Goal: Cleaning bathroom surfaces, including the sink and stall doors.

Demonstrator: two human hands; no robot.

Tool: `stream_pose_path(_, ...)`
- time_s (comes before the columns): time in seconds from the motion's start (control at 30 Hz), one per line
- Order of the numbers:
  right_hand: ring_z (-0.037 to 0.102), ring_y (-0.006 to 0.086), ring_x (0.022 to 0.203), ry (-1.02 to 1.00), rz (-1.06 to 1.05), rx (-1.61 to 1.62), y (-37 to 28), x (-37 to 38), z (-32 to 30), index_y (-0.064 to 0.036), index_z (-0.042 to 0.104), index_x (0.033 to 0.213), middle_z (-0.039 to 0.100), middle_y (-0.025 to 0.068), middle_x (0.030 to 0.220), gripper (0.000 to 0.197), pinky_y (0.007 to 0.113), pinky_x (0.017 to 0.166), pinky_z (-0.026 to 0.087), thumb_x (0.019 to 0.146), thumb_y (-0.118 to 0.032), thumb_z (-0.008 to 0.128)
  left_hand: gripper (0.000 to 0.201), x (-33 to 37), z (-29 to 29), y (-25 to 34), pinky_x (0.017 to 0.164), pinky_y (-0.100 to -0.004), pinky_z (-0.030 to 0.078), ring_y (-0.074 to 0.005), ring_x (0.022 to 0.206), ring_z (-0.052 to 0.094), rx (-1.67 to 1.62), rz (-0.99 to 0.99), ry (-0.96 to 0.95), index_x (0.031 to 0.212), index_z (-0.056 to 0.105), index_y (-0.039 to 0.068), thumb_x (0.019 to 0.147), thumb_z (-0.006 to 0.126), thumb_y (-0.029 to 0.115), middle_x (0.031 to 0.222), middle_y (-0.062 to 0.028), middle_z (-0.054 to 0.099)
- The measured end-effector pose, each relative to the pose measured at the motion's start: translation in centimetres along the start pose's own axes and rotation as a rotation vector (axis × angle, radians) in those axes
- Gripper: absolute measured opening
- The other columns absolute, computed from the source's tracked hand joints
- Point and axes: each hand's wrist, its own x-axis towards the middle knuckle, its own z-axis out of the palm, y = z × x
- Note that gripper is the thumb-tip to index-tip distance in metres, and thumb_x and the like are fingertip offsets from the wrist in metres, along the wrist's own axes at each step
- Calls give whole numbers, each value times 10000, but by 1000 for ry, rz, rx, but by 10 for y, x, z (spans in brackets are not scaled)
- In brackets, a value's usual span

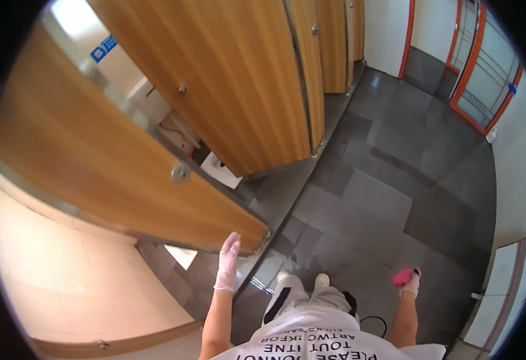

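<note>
My left hand (228, 267), in a thin clear glove, is raised with its fingers stretched out and nothing visible in it. It is nearest to the lower corner of a wood-grain stall door (137, 186), which has a round metal lock. Whether the fingertips touch the door, I cannot tell. Out to the right, my right hand (411, 286), also gloved, is closed around a bunched pink cloth (401, 278). Part of the cloth is hidden by the fingers.
More wood-grain stall doors (221, 90) run along the left. A white squat toilet (219, 170) shows between two of them, behind a raised ledge (293, 204). Dark grey floor tiles (377, 198) look wet in places. An orange-framed glass door (488, 72) stands far right, a white-tiled counter (498, 294) nearer.
</note>
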Motion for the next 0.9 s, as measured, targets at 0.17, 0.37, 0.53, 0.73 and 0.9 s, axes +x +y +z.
stream_pose_path(0.17, 469, 133, 510, 460, -59, 122, 13, 9, 15, -128, 482, 738, 510, -3, 675, 208, 305, 468, 404, 818, -319, 498, 594, 100, 81, 53, 1037, -316, 154, -203, 1275, 207, 2, 234, -256, 1323, 231, 16, 849, 505, 247, 1386, -122, 202)
stream_pose_path(0.37, 454, 135, 494, 109, -51, 59, -7, 94, -21, -139, 455, 676, 466, -6, 626, 267, 273, 452, 384, 817, -364, 428, 689, 284, 178, 149, 1046, -306, 81, -209, 1311, 61, -98, 367, -15, 1351, 92, 26, 847, 492, 274, 1421, -119, 69)
stream_pose_path(0.53, 451, 225, 426, 490, 14, -172, -48, 94, 145, -26, 514, 647, 516, 108, 527, 570, 325, 415, 368, 818, -532, 314, 696, 449, 159, 208, 1051, -322, 79, -248, 1312, 43, -12, 493, 355, 1351, 91, 36, 849, 478, 323, 1417, -148, 36)
stream_pose_path(0.73, 500, 272, 495, 332, -101, -268, -47, 174, 235, 59, 584, 776, 582, 156, 612, 623, 395, 502, 429, 841, -433, 208, 754, 502, 183, 227, 1051, -377, 81, -356, 1293, 1, 128, 523, 552, 1342, 47, 4, 842, 454, 396, 1377, -267, -31)
stream_pose_path(0.9, 467, 217, 489, 197, 139, -134, -43, 264, 234, -56, 544, 630, 536, 80, 560, 445, 368, 517, 378, 780, -428, 352, 782, 525, 189, 213, 1044, -408, 77, -406, 1279, -14, 206, 541, 564, 1336, 15, -13, 838, 479, 373, 1358, -308, -35)
